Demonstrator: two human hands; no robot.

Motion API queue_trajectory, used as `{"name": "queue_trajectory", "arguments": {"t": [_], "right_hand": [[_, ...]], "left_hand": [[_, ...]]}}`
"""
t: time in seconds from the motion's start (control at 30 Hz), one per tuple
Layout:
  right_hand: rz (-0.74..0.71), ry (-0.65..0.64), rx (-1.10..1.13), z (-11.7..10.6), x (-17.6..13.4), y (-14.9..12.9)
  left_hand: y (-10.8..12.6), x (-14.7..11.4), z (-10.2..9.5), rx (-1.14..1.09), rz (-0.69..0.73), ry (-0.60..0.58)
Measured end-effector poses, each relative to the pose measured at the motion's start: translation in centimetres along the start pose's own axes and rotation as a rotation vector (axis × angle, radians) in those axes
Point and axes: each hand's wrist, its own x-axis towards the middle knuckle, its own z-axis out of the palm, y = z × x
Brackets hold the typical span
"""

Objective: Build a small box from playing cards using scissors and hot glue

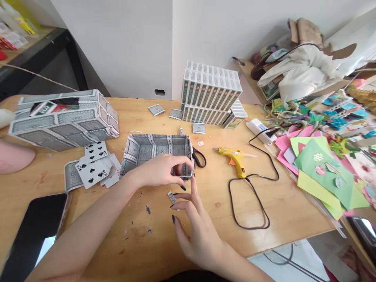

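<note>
Card-patterned open box (155,150) sits near the middle of your wooden table (264,196), open side up, its near right corner under your fingers. Your left hand (163,170) comes in from the left and pinches that corner, thumb outside the near wall, fingers curled over the rim. Your right hand (196,231) lies just below, fingers spread and holding nothing, with its index fingertip raised to touch the same corner. A small cut strip of card (172,197) lies flat on the table between your two hands, just short of the box.

Left of the box, loose playing cards (94,168) are fanned face up. Black-handled scissors (198,156) rest against the box's right side, and a yellow glue gun (233,158) lies further right, well apart from both hands.
</note>
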Motion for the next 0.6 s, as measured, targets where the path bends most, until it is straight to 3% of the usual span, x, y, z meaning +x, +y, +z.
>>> {"name": "queue_trajectory", "arguments": {"t": [0.2,0.3,0.43,0.6], "right_hand": [[0.044,0.09,-0.074,0.5,0.3,0.2],[0.104,0.133,0.067,0.5,0.1,0.5],[0.198,0.095,0.26,0.4,-0.4,0.6],[0.096,0.132,0.239,0.2,-0.1,1.1]], "left_hand": [[0.1,0.1,-0.1,0.01,0.007,-0.002],[0.0,0.1,-0.1,0.011,0.004,-0.005],[0.0,0.1,-0.1,0.008,0.011,0.0],[0.6,0.0,-0.2,-0.067,0.012,0.033]]}}
